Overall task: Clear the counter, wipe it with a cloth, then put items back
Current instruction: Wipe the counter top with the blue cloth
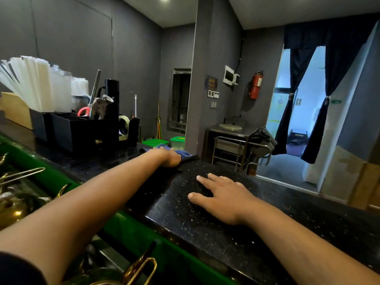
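Counter [205, 202] of black polished stone, flecked with pale specks, runs from the lower right toward the far left, and two bare hands are on it. One left hand [169, 157] reaches far forward and presses down on one blue cloth [185, 153], a soft, crumpled piece lying on the counter's far end; its fingers curve over the cloth, though whether they grip it or only press it cannot be told. One right hand [221, 199] lies flat on the stone nearer the camera, fingers straight and spread, holding nothing

Left of the cloth on the same counter stands one black box-shaped organizer [82, 130] with several square compartments. It holds a fan of white paper-wrapped straws [30, 83], one pair of scissors with red handles [84, 111], one tall black cylinder [112, 95] and some metal bar tools. Just beside it sits one black tape dispenser [128, 128] with a pale roll. One light wooden box [15, 110] stands behind the organizer

Along the counter's near edge runs one glossy green ledge [144, 239], and below it lie several brass-coloured metal tools, too blurred to count

On the grey far wall hangs one red fire extinguisher [256, 85], with one white panel [230, 76] beside it and a small dark sign whose writing is unreadable. Two dark blue curtains [320, 99], tied back, frame a bright doorway. One steel stand [230, 145] with tubular legs sits below the extinguisher
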A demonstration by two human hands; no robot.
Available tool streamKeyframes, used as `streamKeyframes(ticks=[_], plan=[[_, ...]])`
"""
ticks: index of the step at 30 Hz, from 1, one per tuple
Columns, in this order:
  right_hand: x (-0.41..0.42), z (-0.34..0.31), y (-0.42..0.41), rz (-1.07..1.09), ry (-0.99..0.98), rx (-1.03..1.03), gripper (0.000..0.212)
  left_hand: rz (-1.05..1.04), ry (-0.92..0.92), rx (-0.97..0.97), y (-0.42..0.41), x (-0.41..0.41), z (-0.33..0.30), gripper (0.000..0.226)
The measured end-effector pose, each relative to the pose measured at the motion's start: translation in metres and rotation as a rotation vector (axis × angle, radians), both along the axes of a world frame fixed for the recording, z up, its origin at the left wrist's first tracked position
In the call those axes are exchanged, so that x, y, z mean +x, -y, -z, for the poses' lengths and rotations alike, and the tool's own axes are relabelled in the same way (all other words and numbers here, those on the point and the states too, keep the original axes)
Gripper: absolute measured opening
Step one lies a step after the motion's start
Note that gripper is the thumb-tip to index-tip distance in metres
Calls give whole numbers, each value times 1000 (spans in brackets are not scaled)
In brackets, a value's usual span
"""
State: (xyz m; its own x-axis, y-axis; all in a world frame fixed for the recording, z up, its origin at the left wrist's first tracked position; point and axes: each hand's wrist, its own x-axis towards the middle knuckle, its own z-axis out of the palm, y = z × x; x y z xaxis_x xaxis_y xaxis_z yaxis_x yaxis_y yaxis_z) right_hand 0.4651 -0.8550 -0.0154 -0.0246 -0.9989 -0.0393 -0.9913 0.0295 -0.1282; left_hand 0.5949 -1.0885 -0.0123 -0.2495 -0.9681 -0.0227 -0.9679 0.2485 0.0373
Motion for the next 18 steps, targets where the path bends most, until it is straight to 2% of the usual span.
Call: streamKeyframes(ticks=[3, 7, 10, 13, 15, 18], plan=[[0, 0, 3, -13, -13, -1, 78, 197, -15, -34, -33, 1, -3, 57], [-2, 1, 2, -21, 5, -29, 72, 458, 65, -6, -70, 14, 2, 50], [-7, 2, 1, -19, 83, -123, 58, 399, 21, 18, -76, 43, 3, 52], [-14, -1, -5, 11, 117, -216, 43, 162, 101, -17, -74, 70, 1, 72], [-18, -2, -8, 29, 101, -266, 38, 27, 73, -20, -84, 73, -1, 74], [-18, -6, -6, 41, 91, -341, 34, 92, 9, 21, -129, 57, -2, 82]])
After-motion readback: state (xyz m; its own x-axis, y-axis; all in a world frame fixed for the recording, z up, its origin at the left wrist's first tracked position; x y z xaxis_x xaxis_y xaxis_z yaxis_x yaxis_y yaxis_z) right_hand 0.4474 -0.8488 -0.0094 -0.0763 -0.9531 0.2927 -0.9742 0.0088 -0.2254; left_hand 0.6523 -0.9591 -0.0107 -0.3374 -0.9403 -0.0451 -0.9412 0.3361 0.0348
